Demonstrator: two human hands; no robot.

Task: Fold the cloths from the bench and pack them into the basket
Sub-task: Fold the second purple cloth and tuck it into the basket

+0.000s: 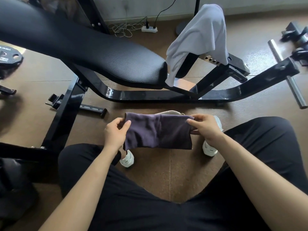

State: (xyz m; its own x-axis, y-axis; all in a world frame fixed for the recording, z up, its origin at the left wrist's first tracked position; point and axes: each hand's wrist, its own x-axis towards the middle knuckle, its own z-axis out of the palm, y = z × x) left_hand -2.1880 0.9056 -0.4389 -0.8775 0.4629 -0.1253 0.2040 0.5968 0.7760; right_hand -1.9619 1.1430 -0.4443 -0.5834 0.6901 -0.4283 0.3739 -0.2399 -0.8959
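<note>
**One cloth mid-fold, one waiting, basket barely in sight**

The dark purple soft cloth (158, 132) is held off the floor in front of the black ribbed-vinyl padded tabletop (100, 52) of the gym bench, below its near edge, stretched out as a flat band. It looks already doubled over, with a crease down its middle. I judge this piece to be partway folded, with a further fold and the packing left to do. The left hand (115, 135) has its grip clamped on the cloth's left end, thumb on top and fingers behind. The right hand (206, 129) pinches the right end in the same way.

The pale grey-lilac towelling cloth (201, 37) hangs unfolded over the upright pad at the right end of the tabletop, with no hand on it. At least one whole cloth is therefore not yet started.

As for containers, a cream-coloured rounded edge (168, 112) peeks out just behind the purple cloth's top edge, between it and the tabletop's steel frame. It may be the basket's rim, but too little shows to be sure. Anything inside it is hidden by the cloth, so how many cloths are packed cannot be told.
</note>
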